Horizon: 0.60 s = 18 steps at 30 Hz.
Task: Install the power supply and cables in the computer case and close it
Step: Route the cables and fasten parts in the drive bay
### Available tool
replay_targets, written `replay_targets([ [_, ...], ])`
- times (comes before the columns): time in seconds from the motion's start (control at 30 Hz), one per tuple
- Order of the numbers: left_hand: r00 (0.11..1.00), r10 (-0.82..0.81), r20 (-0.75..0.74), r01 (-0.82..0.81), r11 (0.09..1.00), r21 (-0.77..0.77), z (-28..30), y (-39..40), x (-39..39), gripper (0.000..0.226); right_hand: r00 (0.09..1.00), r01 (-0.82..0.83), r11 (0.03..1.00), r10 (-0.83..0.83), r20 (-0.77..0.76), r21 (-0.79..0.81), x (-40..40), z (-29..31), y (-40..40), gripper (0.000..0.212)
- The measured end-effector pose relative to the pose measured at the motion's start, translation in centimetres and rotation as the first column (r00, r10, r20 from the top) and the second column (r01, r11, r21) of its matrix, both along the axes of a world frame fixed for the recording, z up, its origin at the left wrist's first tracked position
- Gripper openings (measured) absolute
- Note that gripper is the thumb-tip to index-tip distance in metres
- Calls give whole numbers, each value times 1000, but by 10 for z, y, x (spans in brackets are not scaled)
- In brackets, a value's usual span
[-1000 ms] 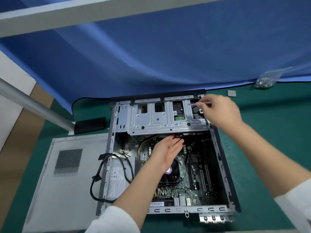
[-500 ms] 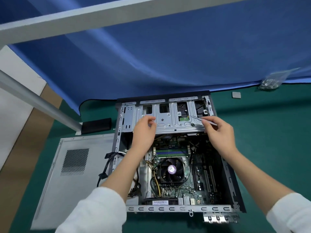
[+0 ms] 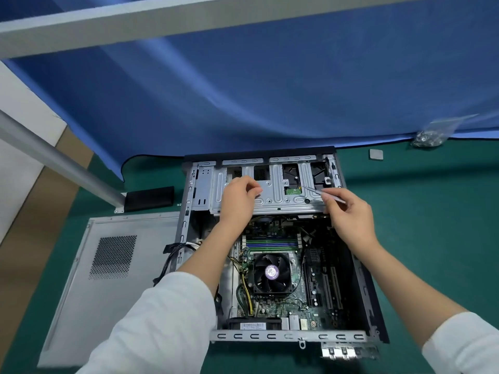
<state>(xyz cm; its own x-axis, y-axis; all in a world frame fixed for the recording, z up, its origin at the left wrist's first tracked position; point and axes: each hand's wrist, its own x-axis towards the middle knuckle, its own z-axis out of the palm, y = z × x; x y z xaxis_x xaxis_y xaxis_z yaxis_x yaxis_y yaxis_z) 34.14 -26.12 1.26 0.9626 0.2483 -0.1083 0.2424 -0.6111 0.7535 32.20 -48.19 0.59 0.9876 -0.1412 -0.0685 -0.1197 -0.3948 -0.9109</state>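
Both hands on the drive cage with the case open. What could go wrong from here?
1. The right hand pinches a thin silver screwdriver while also at the grey metal drive cage; it could slip into the green motherboard below.
2. The black cable bundle hangs over the case's left wall and may get pinched when the grey perforated side panel goes on.

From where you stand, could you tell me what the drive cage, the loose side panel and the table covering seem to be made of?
Drive cage: likely bare stamped sheet steel, dull silver with pressed ribs and punched holes.
Side panel: probably sheet metal with a matte light-grey finish and a perforated vent patch.
Table covering: looks like a matte green mat, non-reflective; rubber or felt, I cannot tell which.
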Motion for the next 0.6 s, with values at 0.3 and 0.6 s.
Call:
replay_targets([
  [0.3,990,130,-59,-128,629,-767,32,-15,-37,2,983,-162,941,180,-33,298,-7,46,8,7],
  [0.6,968,154,-199,-217,107,-970,34,-39,-73,26,964,-251,910,265,0,329,-47,65,23,12],
])
